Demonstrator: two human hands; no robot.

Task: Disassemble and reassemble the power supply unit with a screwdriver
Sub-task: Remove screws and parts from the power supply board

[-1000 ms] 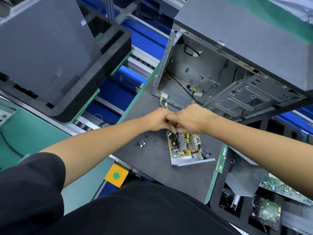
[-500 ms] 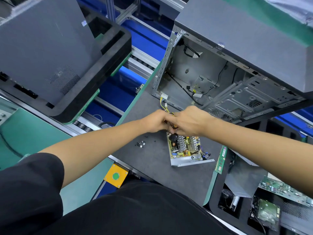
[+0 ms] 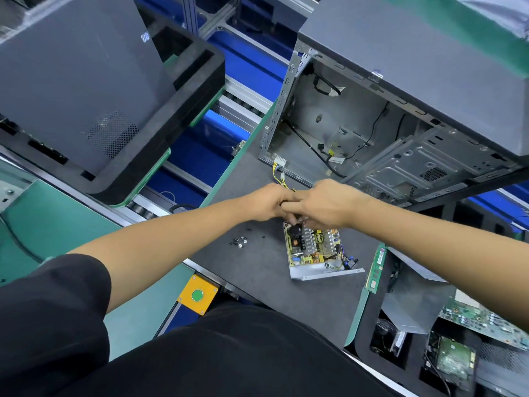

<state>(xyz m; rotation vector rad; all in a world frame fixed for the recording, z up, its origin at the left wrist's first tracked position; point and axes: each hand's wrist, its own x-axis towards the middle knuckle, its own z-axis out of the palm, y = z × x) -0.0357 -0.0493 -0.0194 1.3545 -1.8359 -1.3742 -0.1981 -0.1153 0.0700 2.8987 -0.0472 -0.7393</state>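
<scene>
Both hands (image 3: 300,204) stay bunched over the power supply's (image 3: 315,250) far end.

Single view only: head-worn camera, wide-angle, edges bowed. Looks forward and steeply down past wearer's chest and both forearms onto grey tabletop (image 3: 257,270). Close range, arm's reach. Hands meet near frame centre, above open power supply (image 3: 313,250). Open computer case (image 3: 372,116) upper right; parts tray (image 3: 360,336) lower right. No second view to compare.
</scene>
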